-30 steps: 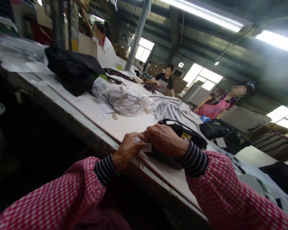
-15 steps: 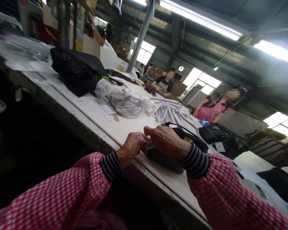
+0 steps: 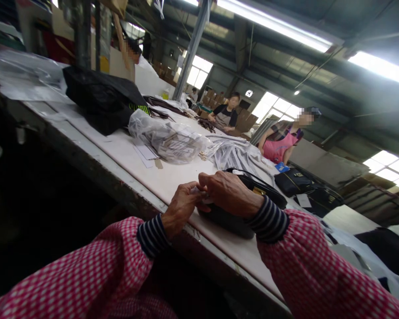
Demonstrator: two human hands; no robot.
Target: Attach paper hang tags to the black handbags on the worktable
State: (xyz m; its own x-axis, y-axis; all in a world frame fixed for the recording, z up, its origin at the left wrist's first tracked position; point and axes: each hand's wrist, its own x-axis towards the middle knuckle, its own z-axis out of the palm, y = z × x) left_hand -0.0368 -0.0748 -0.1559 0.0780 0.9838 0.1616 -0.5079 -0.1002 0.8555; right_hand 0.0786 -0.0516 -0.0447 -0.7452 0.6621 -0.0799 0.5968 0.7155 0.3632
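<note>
In the head view my left hand [image 3: 181, 207] is closed, thumb and fingers pinching a small white piece [image 3: 198, 190], thin like paper or wrapping film. My right hand [image 3: 228, 193] meets it at the fingertips, closed on the same white piece. Most of that piece is hidden by the fingers. Directly under and behind my right hand rests a black handbag [image 3: 228, 225] with a gold-coloured clasp and a dark handle, close to the table's front edge. The right hand covers part of the bag's top.
On the pale table [image 3: 176, 175] lie a clear plastic bag of small parts [image 3: 173, 141], white-wrapped strips [image 3: 234, 153] and a large black bag [image 3: 101, 95]. More black handbags [image 3: 294, 181] are to the right. Several people work farther back, one in a pink apron [image 3: 279, 147].
My hands stay together on the white piece, with only slight finger movement. The view has shifted a little, and the person in the pink apron has moved left.
</note>
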